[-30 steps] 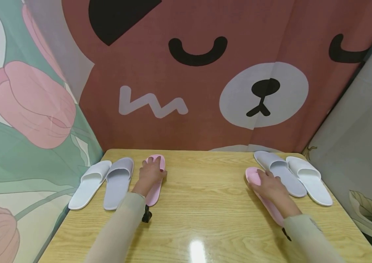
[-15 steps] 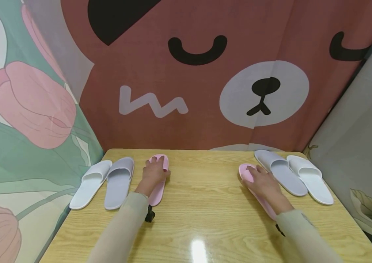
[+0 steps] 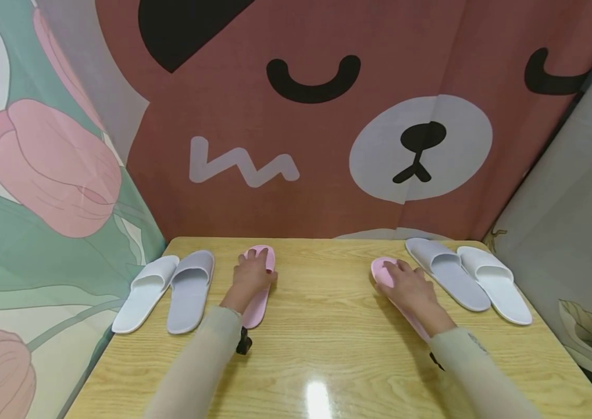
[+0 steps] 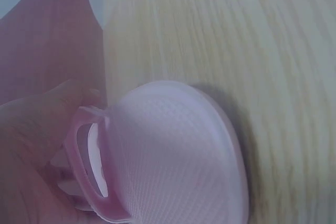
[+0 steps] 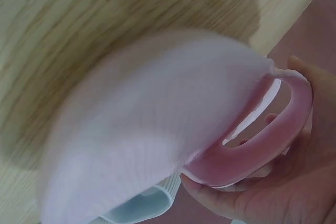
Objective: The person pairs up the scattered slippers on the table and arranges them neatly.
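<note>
My left hand [image 3: 252, 274] lies over the toe strap of a pink slipper [image 3: 257, 308] on the left half of the wooden table, its fingers around the strap. In the left wrist view the slipper's textured sole [image 4: 178, 171] and pink strap [image 4: 84, 166] show beside the hand. A second pink slipper [image 3: 382, 272], right of centre and slanted, is held by my right hand [image 3: 412, 288] at its strap. From the right wrist, thumb and fingers are seen on either side of that strap [image 5: 257, 150]; a shadow falls beside the sole. The palms hide parts of both slippers.
At the table's left end lie a white slipper [image 3: 141, 297] and a grey slipper [image 3: 189, 294]. Another grey slipper [image 3: 450, 276] and white slipper [image 3: 500, 288] lie at the right end. Bare wood [image 3: 322, 302] separates my hands. Printed curtains [image 3: 322, 145] stand behind the table and at both sides.
Both pink slippers have moved toward the middle with my hands: the left one slightly to the right, the right one to the left and a little farther back. The grey and white slippers stay put.
</note>
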The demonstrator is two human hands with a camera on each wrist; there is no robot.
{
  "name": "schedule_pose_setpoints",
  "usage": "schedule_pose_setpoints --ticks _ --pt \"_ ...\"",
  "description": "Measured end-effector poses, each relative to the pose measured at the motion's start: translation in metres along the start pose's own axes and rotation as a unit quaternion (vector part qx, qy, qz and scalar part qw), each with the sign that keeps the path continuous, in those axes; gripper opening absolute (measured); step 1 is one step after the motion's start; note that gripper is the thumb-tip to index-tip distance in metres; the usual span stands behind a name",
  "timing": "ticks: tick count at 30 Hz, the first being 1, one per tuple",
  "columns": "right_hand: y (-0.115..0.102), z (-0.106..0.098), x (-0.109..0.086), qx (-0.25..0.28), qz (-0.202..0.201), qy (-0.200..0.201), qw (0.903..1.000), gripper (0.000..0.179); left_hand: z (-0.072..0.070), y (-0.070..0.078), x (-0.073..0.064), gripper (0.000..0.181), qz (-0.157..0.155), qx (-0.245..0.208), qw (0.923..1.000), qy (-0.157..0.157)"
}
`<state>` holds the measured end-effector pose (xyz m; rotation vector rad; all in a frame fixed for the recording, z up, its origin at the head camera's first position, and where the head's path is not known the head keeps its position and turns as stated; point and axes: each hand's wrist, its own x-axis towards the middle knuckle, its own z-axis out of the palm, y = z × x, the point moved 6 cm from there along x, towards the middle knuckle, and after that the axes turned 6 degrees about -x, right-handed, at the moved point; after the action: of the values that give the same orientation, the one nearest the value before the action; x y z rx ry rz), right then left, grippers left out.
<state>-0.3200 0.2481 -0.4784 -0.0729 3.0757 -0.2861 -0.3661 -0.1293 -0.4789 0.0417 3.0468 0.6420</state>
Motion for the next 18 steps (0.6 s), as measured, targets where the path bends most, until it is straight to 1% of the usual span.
schedule_pose_setpoints --ticks 9,18 --pt "-0.007 0.001 0.004 0.004 -0.004 0.002 1.0000 0.072 0.003 0.003 0.000 0.081 0.000 0.004 1.0000 0.001" --pt "-0.016 0.002 0.009 0.013 -0.008 -0.009 0.9998 0.071 0.006 0.007 0.000 0.081 0.001 0.006 1.0000 -0.002"
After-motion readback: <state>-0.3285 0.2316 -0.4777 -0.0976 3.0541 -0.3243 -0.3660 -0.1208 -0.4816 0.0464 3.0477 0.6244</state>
